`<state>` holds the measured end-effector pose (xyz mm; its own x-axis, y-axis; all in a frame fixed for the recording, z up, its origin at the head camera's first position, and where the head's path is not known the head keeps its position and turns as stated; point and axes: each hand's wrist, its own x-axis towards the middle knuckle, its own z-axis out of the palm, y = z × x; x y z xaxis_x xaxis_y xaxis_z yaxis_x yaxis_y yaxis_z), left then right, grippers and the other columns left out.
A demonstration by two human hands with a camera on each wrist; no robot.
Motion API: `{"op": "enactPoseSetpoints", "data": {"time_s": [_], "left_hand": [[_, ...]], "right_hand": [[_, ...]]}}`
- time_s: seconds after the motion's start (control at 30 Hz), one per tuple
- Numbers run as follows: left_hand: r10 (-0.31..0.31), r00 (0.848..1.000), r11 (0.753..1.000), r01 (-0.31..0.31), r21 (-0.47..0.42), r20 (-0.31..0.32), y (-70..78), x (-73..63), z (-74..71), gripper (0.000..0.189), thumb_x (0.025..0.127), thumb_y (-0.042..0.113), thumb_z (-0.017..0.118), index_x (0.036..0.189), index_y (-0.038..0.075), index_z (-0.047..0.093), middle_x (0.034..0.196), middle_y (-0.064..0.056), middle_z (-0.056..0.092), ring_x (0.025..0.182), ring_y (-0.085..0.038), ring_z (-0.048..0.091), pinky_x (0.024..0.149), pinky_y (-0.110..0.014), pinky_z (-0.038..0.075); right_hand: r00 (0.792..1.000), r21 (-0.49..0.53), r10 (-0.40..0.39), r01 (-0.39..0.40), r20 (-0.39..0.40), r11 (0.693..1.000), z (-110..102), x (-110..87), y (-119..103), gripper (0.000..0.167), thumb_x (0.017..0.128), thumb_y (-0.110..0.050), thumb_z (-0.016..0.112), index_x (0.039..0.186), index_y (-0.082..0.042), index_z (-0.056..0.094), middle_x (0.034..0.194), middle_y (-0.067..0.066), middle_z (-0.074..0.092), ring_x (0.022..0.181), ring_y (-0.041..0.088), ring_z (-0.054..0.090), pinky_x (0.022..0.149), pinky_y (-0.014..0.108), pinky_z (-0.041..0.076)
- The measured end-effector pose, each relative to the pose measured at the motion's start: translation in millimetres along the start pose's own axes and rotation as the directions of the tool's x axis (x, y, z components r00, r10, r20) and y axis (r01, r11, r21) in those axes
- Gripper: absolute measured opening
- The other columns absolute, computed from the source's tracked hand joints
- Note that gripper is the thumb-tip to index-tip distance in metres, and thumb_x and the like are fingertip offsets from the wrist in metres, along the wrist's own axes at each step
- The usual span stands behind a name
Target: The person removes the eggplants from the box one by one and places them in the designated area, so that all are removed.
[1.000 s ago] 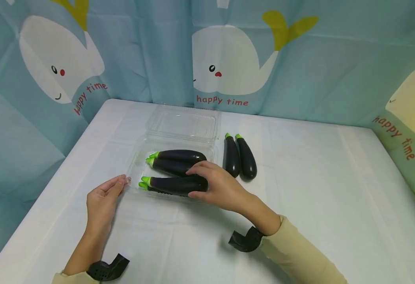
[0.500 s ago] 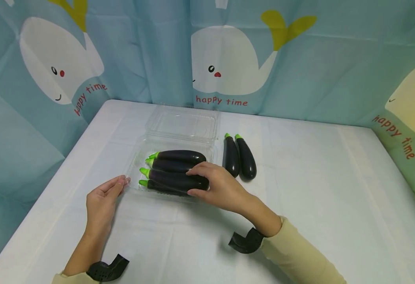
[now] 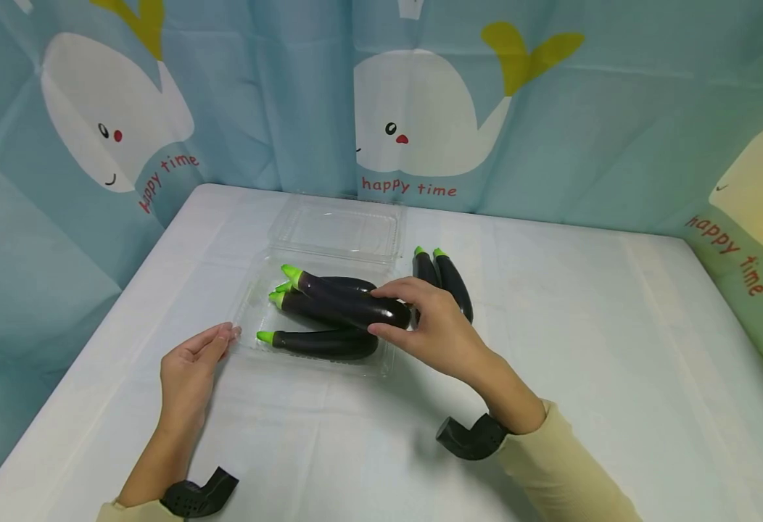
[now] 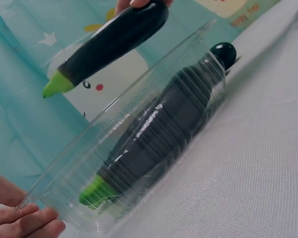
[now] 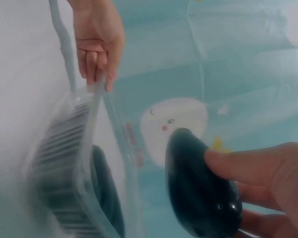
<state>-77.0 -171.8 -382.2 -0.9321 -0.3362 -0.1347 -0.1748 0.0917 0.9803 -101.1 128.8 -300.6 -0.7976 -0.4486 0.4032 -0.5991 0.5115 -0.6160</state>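
Note:
In the head view my right hand (image 3: pixel 439 322) grips a dark, green-stemmed eggplant (image 3: pixel 349 301) by its thick end. The left wrist view has this eggplant (image 4: pixel 111 47) raised above the rim of a clear plastic clamshell box (image 4: pixel 116 101), stem pointing left. Thumb and fingers of the right hand (image 5: pixel 268 183) are round it in the right wrist view. My left hand (image 3: pixel 188 373) pinches the box's front left corner. Inside the box lie a front eggplant (image 3: pixel 326 344) and two more at the back, partly covered by the held one.
Two more eggplants (image 3: pixel 458 286) lie side by side on the white table right of the box, partly behind my right hand. The box's open lid (image 3: pixel 339 228) lies flat toward the back. A blue whale-print curtain (image 3: pixel 310 94) hangs behind the table.
My right hand has lifted the eggplant from the front of the box and moved it back and right, uncovering the front one. The left hand stays at the corner.

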Motion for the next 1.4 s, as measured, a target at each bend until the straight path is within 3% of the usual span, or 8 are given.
{"op": "enactPoseSetpoints", "data": {"time_s": [0.2,0.53,0.8,1.1,1.2,1.4], "left_hand": [[-0.002,1.000,1.000,0.002,0.003,-0.002,0.4,-0.3,0.1,0.036,0.091,0.022,0.059,0.115,-0.004,0.060,0.092,0.014,0.067,0.089,0.002,0.060,0.078,-0.010,0.045],[-0.006,1.000,1.000,0.006,-0.004,0.007,0.6,-0.5,-0.9,0.036,0.091,0.022,0.059,0.116,-0.004,0.060,0.094,0.013,0.067,0.090,0.002,0.060,0.079,-0.011,0.045],[-0.005,1.000,1.000,0.005,-0.030,0.007,0.6,-0.4,0.1,0.037,0.091,0.022,0.059,0.115,-0.006,0.060,0.093,0.013,0.067,0.090,0.001,0.060,0.079,-0.011,0.045],[-0.009,1.000,1.000,0.009,-0.007,0.008,0.8,-0.9,-0.2,0.038,0.091,0.025,0.059,0.116,-0.004,0.060,0.094,0.014,0.067,0.091,0.002,0.060,0.079,-0.010,0.044],[-0.002,1.000,1.000,0.002,0.000,0.007,0.9,-1.4,-0.6,0.039,0.091,0.026,0.059,0.116,-0.004,0.060,0.093,0.014,0.067,0.090,0.002,0.060,0.078,-0.010,0.044],[-0.002,1.000,1.000,0.002,-0.030,0.000,1.0,-2.2,-0.2,0.039,0.090,0.024,0.060,0.115,-0.005,0.060,0.094,0.011,0.068,0.089,0.001,0.061,0.079,-0.010,0.044]], "right_hand": [[0.999,0.012,0.018,-0.017,-0.036,1.000,-9,-1.8,0,0.037,0.073,-0.015,0.079,0.107,-0.007,0.066,0.102,-0.002,0.063,0.089,0.010,0.055,0.070,0.030,0.046],[0.989,0.007,0.133,-0.133,-0.060,0.991,-19,-5.8,4,0.037,0.075,-0.017,0.078,0.108,-0.008,0.065,0.105,-0.001,0.062,0.092,0.012,0.056,0.079,0.033,0.048],[0.972,-0.004,0.205,-0.207,-0.118,0.978,-32,-10.4,8,0.036,0.073,-0.014,0.079,0.105,-0.006,0.066,0.105,0.002,0.062,0.086,0.015,0.057,0.078,0.032,0.049],[0.957,0.014,0.237,-0.238,-0.167,0.971,-42,-17.9,16,0.033,0.073,-0.010,0.078,0.104,-0.005,0.066,0.103,0.005,0.064,0.092,0.018,0.057,0.079,0.039,0.049],[0.955,0.018,0.236,-0.236,-0.178,0.971,-45,-21.2,19,0.033,0.074,-0.010,0.077,0.105,-0.003,0.066,0.104,0.006,0.064,0.092,0.018,0.058,0.079,0.036,0.049],[0.939,0.033,0.265,-0.264,-0.220,0.964,-54,-29.8,24,0.035,0.075,-0.010,0.076,0.107,-0.003,0.065,0.104,0.007,0.064,0.088,0.015,0.057,0.074,0.021,0.049]]}}
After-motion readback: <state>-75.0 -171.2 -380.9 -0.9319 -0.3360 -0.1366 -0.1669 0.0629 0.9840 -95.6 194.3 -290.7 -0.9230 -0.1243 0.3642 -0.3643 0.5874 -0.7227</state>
